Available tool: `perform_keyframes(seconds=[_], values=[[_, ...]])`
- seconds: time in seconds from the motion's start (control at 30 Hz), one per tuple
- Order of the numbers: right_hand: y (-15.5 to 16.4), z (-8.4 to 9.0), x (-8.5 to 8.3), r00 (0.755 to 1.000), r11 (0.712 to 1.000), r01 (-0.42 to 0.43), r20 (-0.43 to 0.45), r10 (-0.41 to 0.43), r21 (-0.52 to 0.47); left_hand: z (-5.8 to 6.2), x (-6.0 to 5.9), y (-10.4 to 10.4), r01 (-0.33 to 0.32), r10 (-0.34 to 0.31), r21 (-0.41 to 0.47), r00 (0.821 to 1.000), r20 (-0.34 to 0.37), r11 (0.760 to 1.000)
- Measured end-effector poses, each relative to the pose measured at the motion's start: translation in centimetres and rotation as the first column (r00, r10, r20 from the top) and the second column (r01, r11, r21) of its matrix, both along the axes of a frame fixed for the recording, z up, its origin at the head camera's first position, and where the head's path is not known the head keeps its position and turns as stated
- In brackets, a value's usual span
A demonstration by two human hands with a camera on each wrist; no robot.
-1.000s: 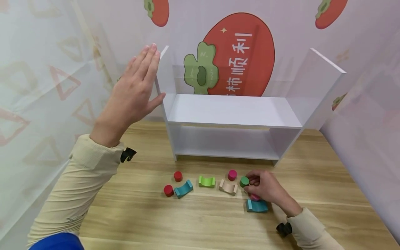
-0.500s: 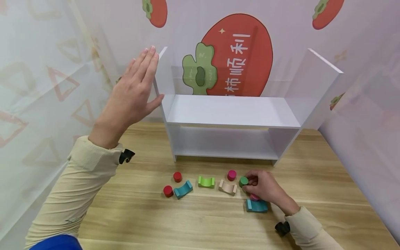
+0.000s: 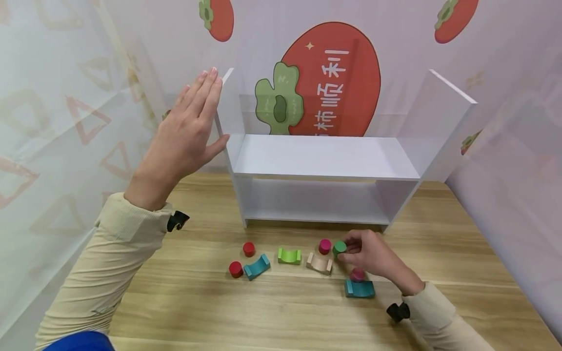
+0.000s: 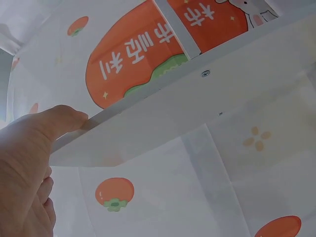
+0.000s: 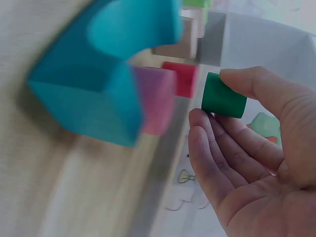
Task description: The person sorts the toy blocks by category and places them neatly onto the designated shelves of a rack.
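"What's happening?"

"My right hand (image 3: 372, 252) has the green block (image 3: 339, 249) pinched, right beside a pink block (image 3: 325, 246), in front of the shelf (image 3: 327, 156). My left hand (image 3: 184, 126), straight-fingered, has its thumb against the shelf's side."

"Any danger?"

"Yes! The pinch is slight, so that round side could slip. Drift left, and I might knock the pink block!"

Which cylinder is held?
The green cylinder, pinched in the right hand; it's the only green one. The red cylinders and pink cylinders aren't held.
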State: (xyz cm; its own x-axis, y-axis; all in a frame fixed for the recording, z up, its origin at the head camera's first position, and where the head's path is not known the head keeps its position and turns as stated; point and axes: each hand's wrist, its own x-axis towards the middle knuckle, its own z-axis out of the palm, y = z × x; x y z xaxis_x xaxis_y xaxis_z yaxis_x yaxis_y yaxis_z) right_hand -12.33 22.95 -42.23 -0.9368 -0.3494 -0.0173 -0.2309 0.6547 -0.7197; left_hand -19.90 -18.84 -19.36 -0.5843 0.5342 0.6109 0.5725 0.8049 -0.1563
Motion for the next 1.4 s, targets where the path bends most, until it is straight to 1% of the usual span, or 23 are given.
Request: perform_keyframes(seconds=[0.23,0.53,0.7,0.87,0.97,1.1,1.2,1.4], values=[[-0.8,2.5,-0.6,0.995,0.998,-0.059,-0.079,0.058,-0.008,0.0,0.1,0.0,0.007,-0.007,0.012,1.0,0.008,1.0],[-2.7,7.1,-1.8,0.984,0.994,-0.11,-0.141,0.113,0.028,-0.2,0.0,0.0,0.008,-0.008,0.017,1.0,-0.001,1.0],[-4.4,9.5,-2.5,0.979,0.99,-0.133,-0.15,0.137,0.042,-0.3,0.0,0.0,0.011,-0.011,0.021,1.0,-0.006,1.0],[-6.4,11.9,-3.1,0.972,0.981,-0.191,-0.138,0.191,0.019,-0.2,0.0,0.0,0.007,-0.007,0.021,1.0,-0.001,1.0],[-7.9,13.4,-3.6,0.965,0.976,-0.217,-0.146,0.219,0.028,-0.2,0.0,0.1,0.006,-0.006,0.019,1.0,0.0,1.0],[-9.8,15.0,-4.5,0.959,0.975,-0.218,-0.179,0.221,0.036,-0.1,0.1,0.2,0.005,-0.005,0.023,1.0,0.008,1.0],[-11.1,16.1,-5.2,0.958,0.977,-0.215,-0.192,0.214,0.019,-0.1,0.2,0.2,0.006,-0.007,0.029,1.0,0.015,1.0],[-13.4,18.0,-6.8,0.96,0.976,-0.216,-0.184,0.212,0.0,-0.1,0.2,0.3,0.004,-0.005,0.022,1.0,0.013,1.0]])
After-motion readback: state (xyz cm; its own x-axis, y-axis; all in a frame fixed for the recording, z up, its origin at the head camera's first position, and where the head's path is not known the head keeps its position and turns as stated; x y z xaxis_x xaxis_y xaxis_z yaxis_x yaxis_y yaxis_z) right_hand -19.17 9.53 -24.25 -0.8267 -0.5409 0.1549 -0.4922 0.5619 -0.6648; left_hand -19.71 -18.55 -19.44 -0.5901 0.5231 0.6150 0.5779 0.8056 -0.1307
